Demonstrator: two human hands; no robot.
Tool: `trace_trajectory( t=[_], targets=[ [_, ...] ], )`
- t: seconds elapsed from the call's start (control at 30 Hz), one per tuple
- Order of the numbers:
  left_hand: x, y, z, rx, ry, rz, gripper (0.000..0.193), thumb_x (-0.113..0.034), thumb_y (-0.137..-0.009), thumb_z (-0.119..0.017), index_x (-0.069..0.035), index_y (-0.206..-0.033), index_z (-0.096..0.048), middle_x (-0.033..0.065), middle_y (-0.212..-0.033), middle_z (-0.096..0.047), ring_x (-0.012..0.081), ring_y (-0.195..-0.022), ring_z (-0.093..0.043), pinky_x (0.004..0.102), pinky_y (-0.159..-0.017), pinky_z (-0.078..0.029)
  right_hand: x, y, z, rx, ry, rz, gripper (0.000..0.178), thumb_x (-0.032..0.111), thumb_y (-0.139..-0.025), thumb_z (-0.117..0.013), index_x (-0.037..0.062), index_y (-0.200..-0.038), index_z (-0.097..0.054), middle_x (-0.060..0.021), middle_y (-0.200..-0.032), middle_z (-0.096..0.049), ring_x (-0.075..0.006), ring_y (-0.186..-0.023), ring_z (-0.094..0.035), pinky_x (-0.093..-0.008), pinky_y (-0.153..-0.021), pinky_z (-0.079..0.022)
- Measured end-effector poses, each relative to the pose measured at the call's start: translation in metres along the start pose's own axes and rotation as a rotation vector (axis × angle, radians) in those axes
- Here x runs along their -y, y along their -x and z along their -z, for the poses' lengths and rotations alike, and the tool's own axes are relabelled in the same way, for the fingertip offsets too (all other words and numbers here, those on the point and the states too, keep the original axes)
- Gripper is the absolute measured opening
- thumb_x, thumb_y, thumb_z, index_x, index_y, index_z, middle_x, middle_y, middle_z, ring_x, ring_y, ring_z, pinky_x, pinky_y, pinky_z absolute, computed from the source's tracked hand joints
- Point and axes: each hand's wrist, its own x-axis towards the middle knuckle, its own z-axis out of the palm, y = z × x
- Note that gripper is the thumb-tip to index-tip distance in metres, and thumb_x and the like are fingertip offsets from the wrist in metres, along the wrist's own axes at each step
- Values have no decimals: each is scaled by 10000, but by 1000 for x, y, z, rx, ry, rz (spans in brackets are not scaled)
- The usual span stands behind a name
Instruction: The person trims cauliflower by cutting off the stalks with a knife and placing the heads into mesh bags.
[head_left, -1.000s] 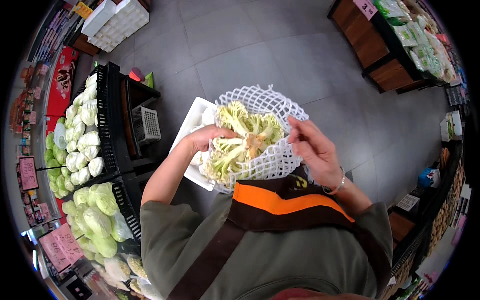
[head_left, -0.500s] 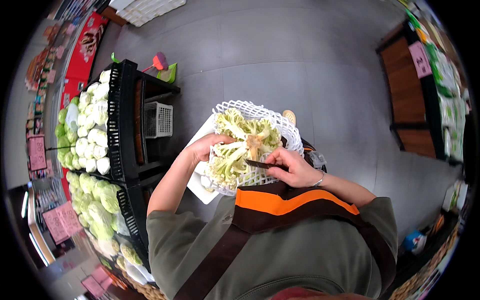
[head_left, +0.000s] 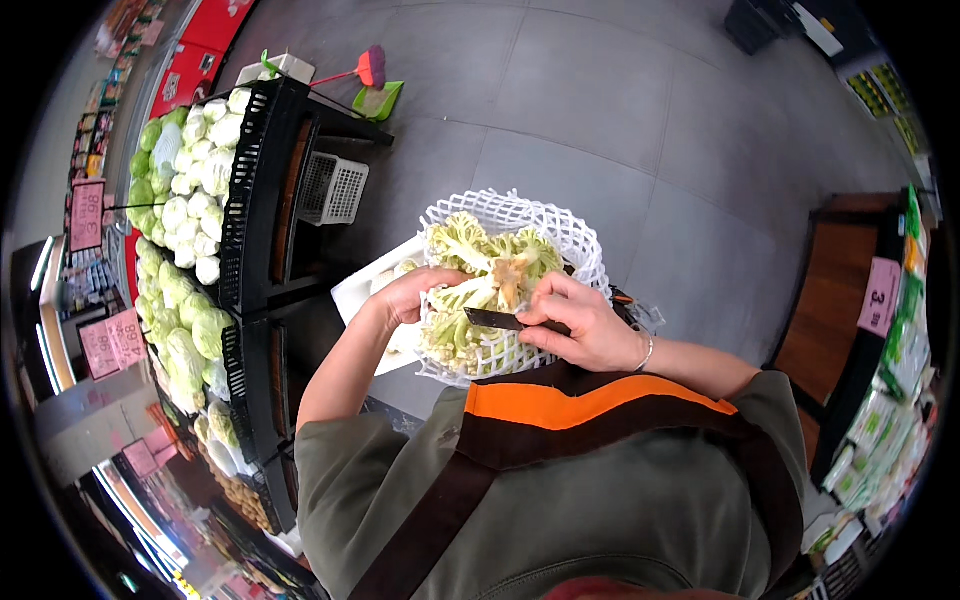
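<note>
A large cauliflower (head_left: 507, 283) lies stem side up in a white foam net (head_left: 575, 225) in front of my body, its pale branches spread around a brownish cut stem. My left hand (head_left: 415, 293) grips it from the left side, the fingers partly hidden among the branches. In my right hand (head_left: 580, 325) is a small knife with a dark blade (head_left: 492, 318), closed around the handle. The blade points left and lies over the near branches, just below the stem; whether it touches them I cannot tell.
A white foam box (head_left: 350, 295) sits beneath and left of the net. Black produce racks with cabbages (head_left: 190, 340) stand at the left, a grey basket (head_left: 335, 190) beside them. A green dustpan (head_left: 378, 101) and red broom (head_left: 371, 67) lie beyond. A wooden-sided shelf (head_left: 838, 290) stands right.
The knife blade has shifted left and turned flatter across the branches, with more of it showing. My left hand keeps its hold. The surroundings have swung as my head turned.
</note>
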Motion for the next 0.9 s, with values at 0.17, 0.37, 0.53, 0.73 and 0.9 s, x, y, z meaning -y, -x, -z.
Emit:
trace_trajectory(
  t=[0.17, 0.37, 0.53, 0.73, 0.9],
  targets=[
    [-46, -34, 21, 39, 43, -82, 352, -187, -916, -574, 58, -1167, -600, 123, -1074, -675, 149, -910, -680, 267, -756, -571, -32, -60, 49, 94, 66, 48, 216, 125, -776, -776, 16, -843, -602, -70, -819, -536, -184, -727, -573, -292, -642, -476],
    [-137, -56, 76, 71, 140, -133, 348, -158, -910, -592, 60, -1181, -585, 132, -1106, -663, 171, -921, -679, 281, -785, -565, -71, -171, 76, 181, 25, 115, 232, 112, -766, -783, 9, -793, -577, -89, -812, -540, -199, -729, -613, -299, -611, -493],
    [-244, -76, 142, 77, 181, -214, 351, -155, -895, -603, 61, -1173, -590, 130, -1090, -667, 163, -926, -674, 276, -776, -563, -89, -308, 123, 261, 96, 212, 230, 86, -762, -778, 5, -772, -562, -92, -842, -540, -194, -722, -621, -288, -596, -494],
    [-352, -66, 209, 54, 192, -169, 349, -156, -885, -613, 48, -1167, -593, 120, -1081, -670, 158, -913, -675, 278, -764, -563, -95, -443, 147, 353, 148, 203, 228, 134, -797, -742, 12, -802, -549, -93, -885, -505, -213, -660, -587, -341, -590, -481],
    [-409, -79, 273, 26, 318, -185, 366, -175, -894, -601, 51, -1182, -583, 130, -1092, -668, 173, -909, -681, 292, -791, -567, -136, -546, 162, 370, 100, 210, 259, 150, -803, -738, 6, -875, -536, -113, -917, -536, -260, -679, -588, -352, -620, -480]
  ],
)
